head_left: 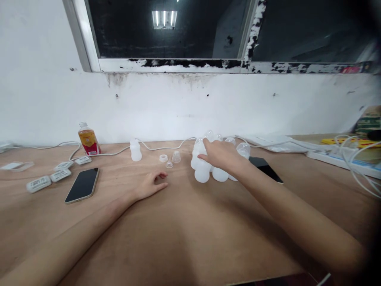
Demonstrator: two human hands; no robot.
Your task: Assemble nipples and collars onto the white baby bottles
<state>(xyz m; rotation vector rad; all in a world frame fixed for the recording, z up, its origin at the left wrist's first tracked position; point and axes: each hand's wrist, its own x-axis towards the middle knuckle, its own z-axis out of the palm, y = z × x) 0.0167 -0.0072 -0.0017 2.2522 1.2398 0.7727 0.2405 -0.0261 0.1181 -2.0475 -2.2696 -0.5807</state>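
The right hand (222, 155) was laid over a cluster of white plastic bottles (208, 169) at mid-table, fingers spread and draped across the tops, fingertips on the leftmost bottle; a closed grasp on any one bottle could not be confirmed. The bottles were seen standing tight together, touching, translucent white; contents could not be told. Several were fitted with clear domed caps (243, 149), visible behind and beside the hand. The left hand (150, 185) was rested flat on the wooden table (190, 230), palm down, fingers loosely curled, nothing held, well apart from the cluster. Just beyond it, small loose parts were laid out: a white ring (163, 158), a clear nipple piece (169, 164) and a clear dome cap (176, 157). A single capless white bottle (135, 150) was stood further left, apart from the rest. A drink bottle with an orange-red label (88, 140) was stood near the wall. A phone (82, 185) was laid face up at left, small white tags (49, 178) beside it. A dark flat device (266, 168) was partly hidden behind the right forearm. White cables (166, 147) were run along the wall.
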